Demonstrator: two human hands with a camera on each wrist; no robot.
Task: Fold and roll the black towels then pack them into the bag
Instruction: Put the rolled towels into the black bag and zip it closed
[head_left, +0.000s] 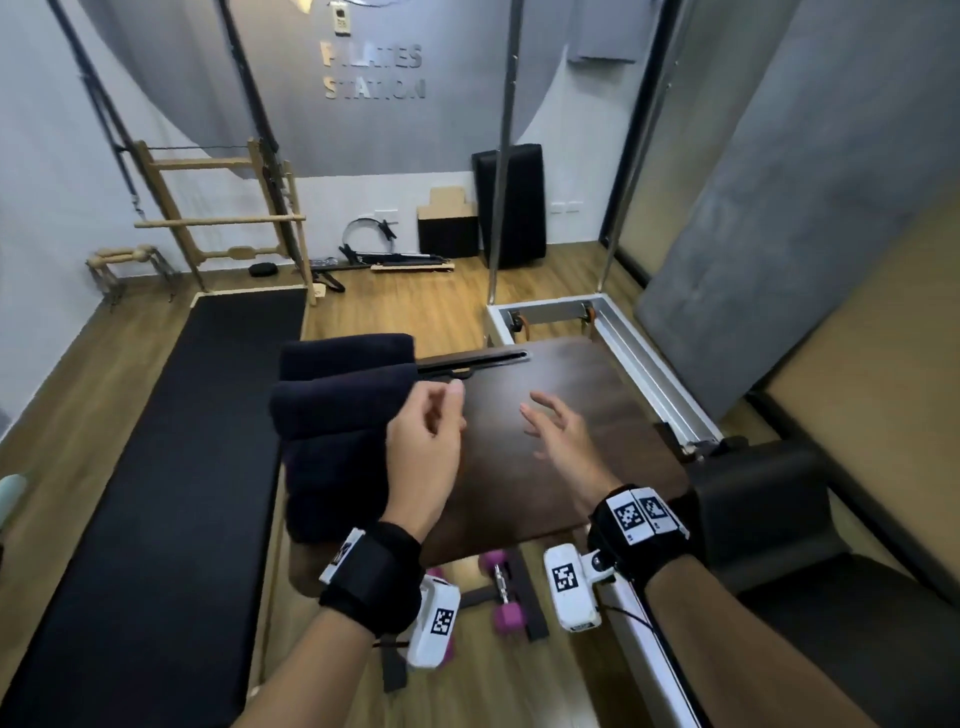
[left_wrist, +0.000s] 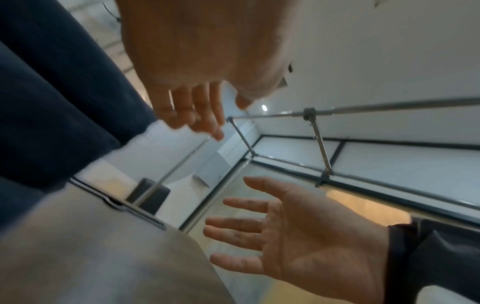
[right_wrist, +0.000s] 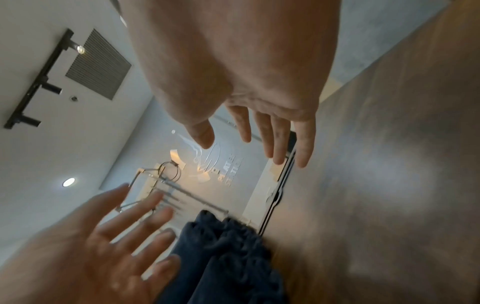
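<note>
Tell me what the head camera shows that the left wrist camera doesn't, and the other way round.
Only the head view shows the purple dumbbells on the floor, the wall lettering and the black mat. Only the left wrist view shows the right hand's open palm and the overhead metal bars. Both show the rolled black towels at the dark board's left side, with the left hand and right hand empty.
</note>
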